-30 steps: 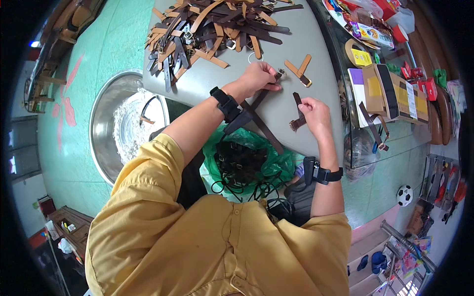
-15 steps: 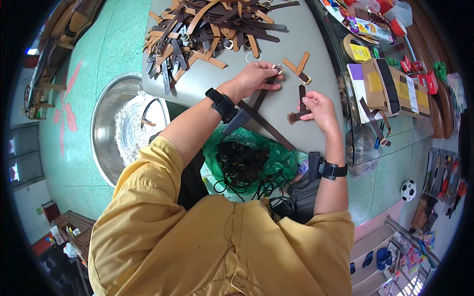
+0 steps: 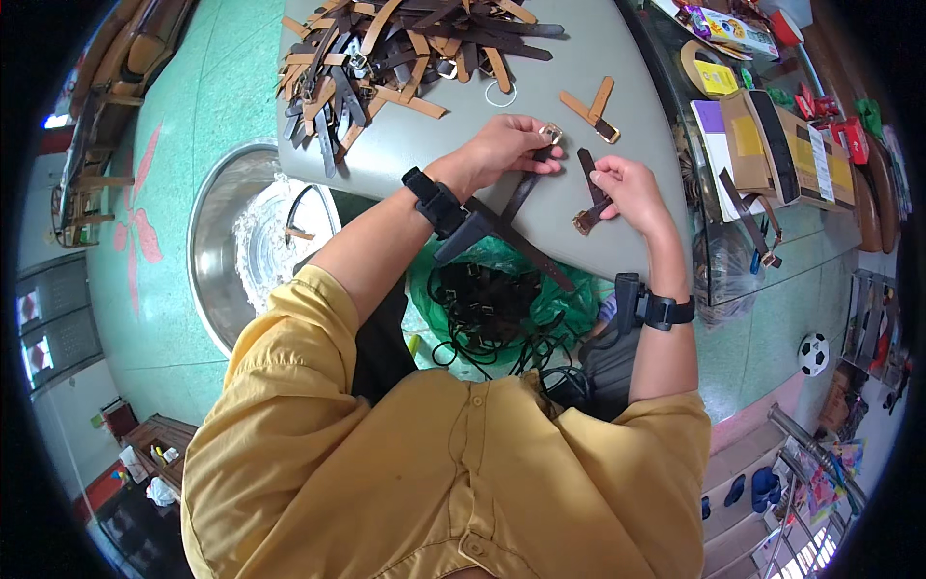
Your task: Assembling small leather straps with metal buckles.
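Observation:
My left hand [image 3: 516, 147] is closed on a long dark brown leather strap [image 3: 529, 253], pinching it near its metal buckle [image 3: 551, 133]. The strap hangs over the table's near edge, and another length crosses it. Between thumb and fingers, my right hand [image 3: 629, 196] grips a short dark leather buckle strap [image 3: 589, 172], folded so that its free end points away from me and its buckle [image 3: 583, 223] sits low at the left. Just beyond both hands lies a tan folded buckle strap [image 3: 592, 108] on the grey table [image 3: 463, 140].
Brown and tan straps [image 3: 405, 58] form a heap at the far left, with a thin white ring [image 3: 501, 93] beside it. A metal basin [image 3: 207, 227] stands left. Below the table edge is a green bag [image 3: 569, 333] with dark straps. Cardboard boxes [image 3: 805, 159] lie right.
My right hand has tilted its short strap, whose free end now leans left, toward my left hand. The left hand still holds its buckle, turned slightly. The whole view has shifted a little.

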